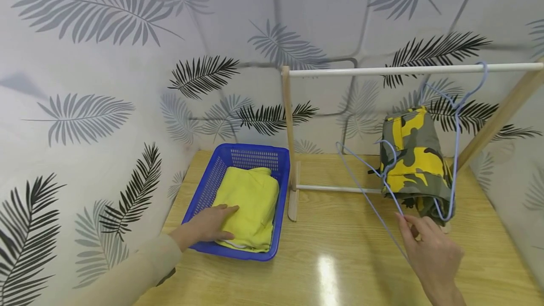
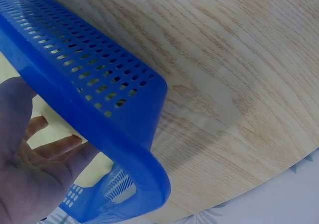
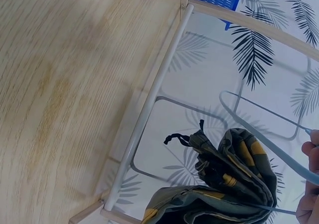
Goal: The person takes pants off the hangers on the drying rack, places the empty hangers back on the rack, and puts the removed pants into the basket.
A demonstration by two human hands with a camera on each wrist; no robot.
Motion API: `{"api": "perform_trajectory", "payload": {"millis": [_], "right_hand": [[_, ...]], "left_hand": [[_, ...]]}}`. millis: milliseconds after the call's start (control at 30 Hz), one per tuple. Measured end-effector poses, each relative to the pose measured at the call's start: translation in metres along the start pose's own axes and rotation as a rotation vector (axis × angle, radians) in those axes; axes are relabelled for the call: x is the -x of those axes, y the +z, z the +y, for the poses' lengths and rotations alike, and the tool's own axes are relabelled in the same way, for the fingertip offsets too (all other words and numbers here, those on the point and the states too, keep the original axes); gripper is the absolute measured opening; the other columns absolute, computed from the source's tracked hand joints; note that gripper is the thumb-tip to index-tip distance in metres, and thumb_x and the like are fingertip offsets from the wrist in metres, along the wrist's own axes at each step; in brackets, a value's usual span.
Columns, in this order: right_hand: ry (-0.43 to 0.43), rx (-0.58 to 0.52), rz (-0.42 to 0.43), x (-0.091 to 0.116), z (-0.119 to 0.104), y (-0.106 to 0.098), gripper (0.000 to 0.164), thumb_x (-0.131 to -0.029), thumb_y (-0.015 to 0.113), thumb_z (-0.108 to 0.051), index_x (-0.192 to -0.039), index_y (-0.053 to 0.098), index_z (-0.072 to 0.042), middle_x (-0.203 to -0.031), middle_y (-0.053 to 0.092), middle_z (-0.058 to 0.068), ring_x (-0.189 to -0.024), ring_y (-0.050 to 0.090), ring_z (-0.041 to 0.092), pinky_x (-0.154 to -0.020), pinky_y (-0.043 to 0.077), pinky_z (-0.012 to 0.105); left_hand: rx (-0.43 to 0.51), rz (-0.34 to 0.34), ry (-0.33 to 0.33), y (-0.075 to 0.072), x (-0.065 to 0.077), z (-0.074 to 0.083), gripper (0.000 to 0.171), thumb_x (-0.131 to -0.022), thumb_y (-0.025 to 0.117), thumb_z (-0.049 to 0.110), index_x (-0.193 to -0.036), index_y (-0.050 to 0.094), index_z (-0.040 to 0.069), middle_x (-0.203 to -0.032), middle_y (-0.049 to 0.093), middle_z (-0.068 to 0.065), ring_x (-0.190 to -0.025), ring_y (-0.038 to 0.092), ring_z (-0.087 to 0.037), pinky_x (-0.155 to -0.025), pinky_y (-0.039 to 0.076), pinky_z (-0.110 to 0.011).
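My left hand (image 1: 210,224) lies on a folded yellow garment (image 1: 252,202), its fingers loosely spread over the cloth. The garment sits inside a blue perforated plastic basket (image 1: 282,218); in the left wrist view the basket's rim (image 2: 75,107) hides part of the hand. My right hand (image 1: 435,251) pinches a light-blue clothes hanger (image 1: 395,156) between thumb and fingers, and nothing hangs on it. Just behind that hanger, a folded yellow, grey and black camouflage garment (image 1: 418,159) hangs over a second light-blue hanger (image 1: 457,131), hooked on the rack's rail.
A wooden-framed rack with a white top rail (image 1: 361,71) stands right of the basket; its left post (image 1: 290,126) is close to the basket's side. A white lower bar (image 1: 327,188) runs near the wooden tabletop (image 1: 306,259). Leaf-patterned walls (image 1: 238,18) enclose the table.
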State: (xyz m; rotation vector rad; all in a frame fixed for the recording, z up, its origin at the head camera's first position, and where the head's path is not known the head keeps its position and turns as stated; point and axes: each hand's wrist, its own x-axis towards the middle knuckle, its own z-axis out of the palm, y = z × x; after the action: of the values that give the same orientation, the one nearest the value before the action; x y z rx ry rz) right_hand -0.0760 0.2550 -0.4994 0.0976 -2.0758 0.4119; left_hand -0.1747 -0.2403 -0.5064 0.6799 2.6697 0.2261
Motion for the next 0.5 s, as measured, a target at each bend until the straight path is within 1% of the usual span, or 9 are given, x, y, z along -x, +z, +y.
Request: {"api": "perform_trajectory", "payload": {"millis": [133, 267, 400, 500], "right_hand": [[-0.005, -0.003, 0.008, -0.002, -0.004, 0.001, 0.073, -0.108, 0.050, -0.058, -0.070, 0.075, 0.001, -0.052, 0.059, 0.005, -0.038, 0.033, 0.006, -0.035, 0.015, 0.017], [-0.007, -0.011, 0.017, -0.004, -0.008, 0.001, 0.076, -0.108, 0.049, -0.058, -0.069, 0.074, 0.002, -0.052, 0.059, 0.006, -0.036, 0.036, 0.013, -0.035, 0.014, 0.017], [-0.016, -0.012, 0.025, -0.005, -0.010, 0.000, 0.076, -0.108, 0.049, -0.058, -0.068, 0.073, 0.002, -0.052, 0.060, 0.007, -0.036, 0.037, 0.014, -0.036, 0.014, 0.016], [-0.017, -0.012, 0.029, -0.006, -0.009, 0.000, 0.075, -0.108, 0.049, -0.057, -0.068, 0.073, 0.002, -0.052, 0.060, 0.007, -0.036, 0.037, 0.014, -0.036, 0.013, 0.015]], "left_hand": [[-0.024, 0.028, -0.008, 0.004, -0.002, 0.001, 0.081, -0.090, 0.084, 0.038, -0.153, 0.050, 0.002, -0.148, 0.056, -0.035, -0.128, 0.063, -0.052, -0.107, 0.052, -0.064], [-0.062, 0.043, -0.016, 0.011, -0.003, 0.001, 0.080, -0.091, 0.083, 0.039, -0.153, 0.050, 0.002, -0.147, 0.056, -0.035, -0.122, 0.066, -0.052, -0.103, 0.055, -0.064], [-0.078, 0.053, -0.029, 0.014, -0.003, 0.002, 0.079, -0.090, 0.083, 0.040, -0.153, 0.050, 0.004, -0.147, 0.056, -0.035, -0.120, 0.068, -0.052, -0.101, 0.056, -0.063], [-0.072, 0.055, -0.034, 0.013, -0.003, 0.003, 0.079, -0.090, 0.084, 0.040, -0.152, 0.050, 0.004, -0.147, 0.056, -0.036, -0.120, 0.067, -0.052, -0.101, 0.057, -0.062]]}}
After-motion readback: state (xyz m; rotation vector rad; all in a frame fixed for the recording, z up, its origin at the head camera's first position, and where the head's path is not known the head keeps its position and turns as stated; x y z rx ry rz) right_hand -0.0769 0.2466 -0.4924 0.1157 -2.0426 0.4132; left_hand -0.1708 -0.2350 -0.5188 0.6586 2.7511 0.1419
